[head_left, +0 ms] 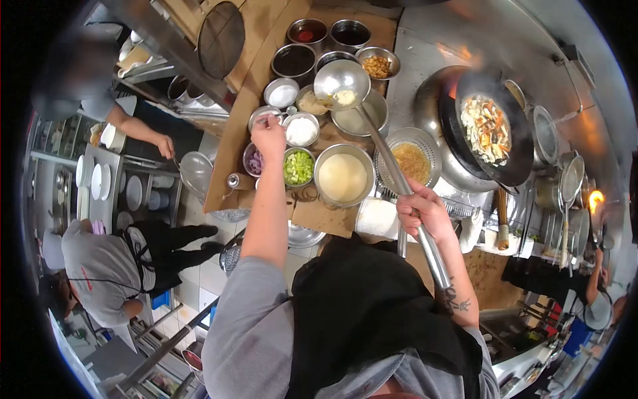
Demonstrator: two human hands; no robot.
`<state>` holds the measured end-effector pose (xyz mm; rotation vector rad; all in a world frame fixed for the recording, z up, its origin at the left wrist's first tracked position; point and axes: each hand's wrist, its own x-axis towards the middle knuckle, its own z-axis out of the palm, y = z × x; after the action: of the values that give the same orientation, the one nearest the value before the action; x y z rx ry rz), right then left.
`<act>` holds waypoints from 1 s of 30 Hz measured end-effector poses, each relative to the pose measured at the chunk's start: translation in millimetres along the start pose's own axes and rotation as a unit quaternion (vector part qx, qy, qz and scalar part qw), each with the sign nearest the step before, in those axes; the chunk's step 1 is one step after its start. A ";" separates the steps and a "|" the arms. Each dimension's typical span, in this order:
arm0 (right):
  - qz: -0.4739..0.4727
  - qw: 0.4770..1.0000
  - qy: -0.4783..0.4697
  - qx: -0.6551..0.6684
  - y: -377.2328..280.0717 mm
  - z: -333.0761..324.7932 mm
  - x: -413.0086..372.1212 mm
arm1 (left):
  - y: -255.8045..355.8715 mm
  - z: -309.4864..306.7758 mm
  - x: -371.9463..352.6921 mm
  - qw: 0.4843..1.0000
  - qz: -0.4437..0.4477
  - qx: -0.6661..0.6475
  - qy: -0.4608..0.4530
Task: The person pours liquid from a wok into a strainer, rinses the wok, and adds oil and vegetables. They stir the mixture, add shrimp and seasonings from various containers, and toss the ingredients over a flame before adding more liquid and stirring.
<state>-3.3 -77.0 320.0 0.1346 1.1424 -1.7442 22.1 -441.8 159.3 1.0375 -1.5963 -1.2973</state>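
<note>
My right hand (425,211) is wrapped round the long metal handle of a ladle (389,149). The ladle's bowl hangs over the seasoning pots, with a small pale yellow lump in it. My left hand (268,139) reaches over the bowls with its fingers pinched together. A small shiny thing shows by its fingertips, too small to name. Beneath and around it are a bowl of white powder (302,131), a bowl of chopped green vegetable (298,166) and a bowl of chopped purple onion (252,160), partly hidden by my wrist.
A smoking wok (450,136) of sliced vegetables is on the right, flames nearby. A pot of pale liquid (344,178) and a perforated strainer (432,156) stand before me. Dark sauces (293,61) sit at the back. A co-worker's hand (165,145) holds a pan at left.
</note>
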 end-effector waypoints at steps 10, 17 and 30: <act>-0.015 0.999 0.030 0.026 14.4 -19.8 -19.0 | -63.7 1.8 -36.5 0.984 -0.148 -0.101 0.012; -0.004 0.998 0.042 0.040 19.0 -25.1 -26.4 | -55.5 2.2 -36.9 0.943 -0.277 -0.172 0.061; 0.021 1.000 0.013 -0.012 14.3 -12.4 -27.3 | 4.5 -16.3 -12.4 0.946 -0.221 -0.236 0.009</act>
<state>16.2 -50.2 319.5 0.1664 1.1701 -1.6956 41.1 -434.8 164.9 1.1214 -0.9800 -1.8499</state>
